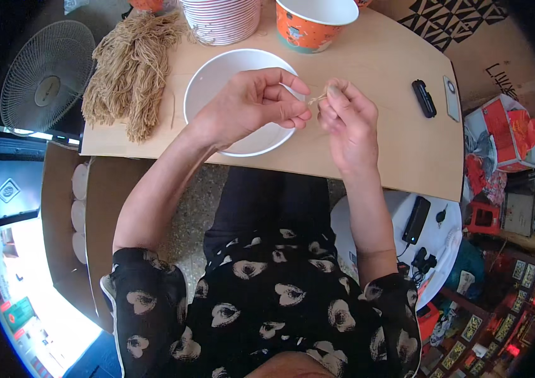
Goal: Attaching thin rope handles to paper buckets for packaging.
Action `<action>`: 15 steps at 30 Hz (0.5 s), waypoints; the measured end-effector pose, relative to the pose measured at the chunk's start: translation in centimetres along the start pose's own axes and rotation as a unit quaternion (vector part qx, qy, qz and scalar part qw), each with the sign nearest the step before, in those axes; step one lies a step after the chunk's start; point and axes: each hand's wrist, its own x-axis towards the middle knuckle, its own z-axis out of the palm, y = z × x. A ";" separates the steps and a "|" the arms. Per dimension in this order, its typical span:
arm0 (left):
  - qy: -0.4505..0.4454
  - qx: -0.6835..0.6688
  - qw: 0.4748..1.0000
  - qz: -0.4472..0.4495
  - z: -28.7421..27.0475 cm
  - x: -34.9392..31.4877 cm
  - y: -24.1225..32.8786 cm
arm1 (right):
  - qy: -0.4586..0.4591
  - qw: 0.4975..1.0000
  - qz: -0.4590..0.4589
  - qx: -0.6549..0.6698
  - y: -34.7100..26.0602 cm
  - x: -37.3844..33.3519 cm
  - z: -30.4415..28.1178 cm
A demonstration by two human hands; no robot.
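My right hand [350,123] is closed, thumb pressed against the bent fingers. It pinches a thin tan strand of string [316,99], whose short loose piece sticks out toward my left hand. Facing it, my left hand [248,104] has its index finger raised apart, with the thumb against the other fingers; whether anything lies between them is too small to make out. Below that hand a large round white tub [207,75] stands on the table, seen from above, partly covered by my hand and wrist. A thick bundle of tan string [132,69] lies at the table's left.
Behind the tub stand a stack of nested tubs [222,22] and an orange patterned tub [308,30]. A black case [424,99] lies on the table [400,145] at right. A fan [47,88] and a cardboard box [107,189] are leftward; a white stool [444,233] is lower right.
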 end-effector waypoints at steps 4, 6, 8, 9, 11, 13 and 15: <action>0.002 -0.024 1.000 0.007 0.0 0.4 -0.3 | 0.004 1.000 -0.002 -0.007 -0.8 0.1 -0.3; 0.003 -0.024 1.000 0.004 -0.1 0.5 -0.3 | -0.018 0.998 0.040 -0.055 -2.0 0.2 -0.5; 0.003 -0.025 1.000 0.003 0.0 0.5 -0.1 | -0.027 0.995 0.066 -0.070 -2.9 0.2 -0.4; 0.004 -0.024 1.000 0.000 0.0 0.5 0.0 | -0.037 0.992 0.093 -0.082 -3.3 0.1 -0.3; 0.002 -0.024 1.000 0.007 -0.2 0.5 -0.2 | -0.047 0.989 0.095 -0.102 -3.6 0.0 0.0; -0.003 -0.024 1.000 0.012 -0.1 0.5 -0.1 | -0.055 0.986 0.097 -0.123 -3.5 -0.1 0.0; 0.008 -0.014 1.000 0.018 0.3 0.5 0.2 | -0.055 0.971 0.023 -0.230 -2.7 0.0 -0.3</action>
